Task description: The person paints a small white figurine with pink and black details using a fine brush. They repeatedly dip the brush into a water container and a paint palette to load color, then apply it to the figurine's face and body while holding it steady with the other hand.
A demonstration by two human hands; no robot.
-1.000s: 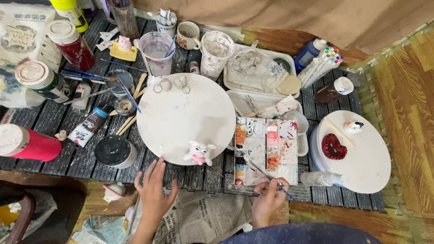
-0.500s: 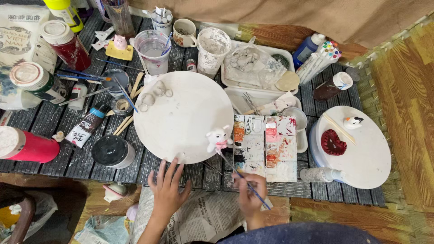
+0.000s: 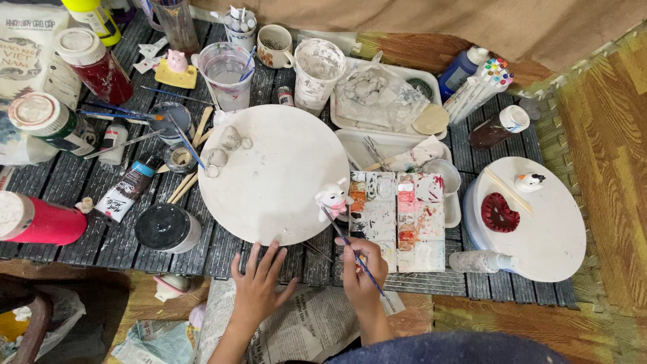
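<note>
Basically: dark slatted table (image 3: 60, 243), crowded with paint gear. Big round white board (image 3: 269, 182) sits centre. Second round white board (image 3: 549, 236) at right carries a red heart piece (image 3: 499, 213) and a small white bird figure (image 3: 530, 181). Paint-smeared palette (image 3: 397, 219) lies just right of the centre board. Red jar (image 3: 37, 219) lies on its side at near left; black-lidded jar (image 3: 165, 228) stands near the centre board's left edge. Left hand (image 3: 259, 286) rests flat, fingers spread, fingertips touching the board's near rim, holding nothing. Right hand (image 3: 362, 273) is pinched shut around a thin blue paintbrush (image 3: 350, 246). Brush tip touches the small white-and-pink figurine (image 3: 333, 198), which stands at the centre board's right edge, beside the palette.
</note>
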